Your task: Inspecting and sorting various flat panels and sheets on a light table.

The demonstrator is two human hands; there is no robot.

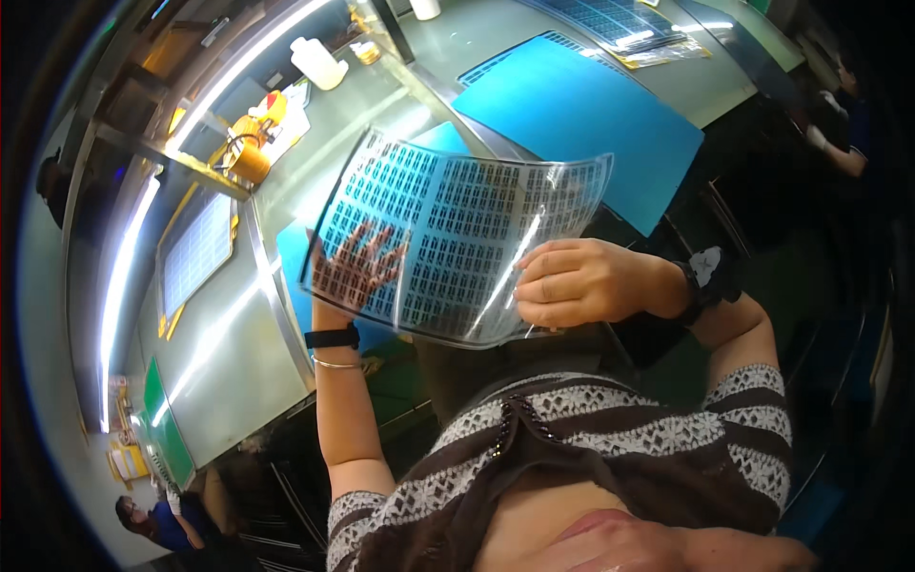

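Note:
A clear, flexible film sheet point(467, 214) printed with rows of small dark patterns bows in the air in front of me. My left hand point(357, 265) lies behind its left part, fingers spread flat, and shows through the film. At the sheet's right edge, my right hand point(593, 281) is closed on it with curled fingers; the thumb is hidden. Under the film's left side, part of a blue sheet point(294, 262) shows on the bench. A larger blue sheet point(581, 133) lies beyond and to the right.
On the bench point(381, 100) stand a white bottle point(317, 65) and an orange roll point(250, 160). More patterned sheets point(610, 24) lie at the far right. A yellow-edged panel point(195, 253) and a green board point(164, 419) are left. Other people appear at lower left point(162, 522) and right point(846, 157).

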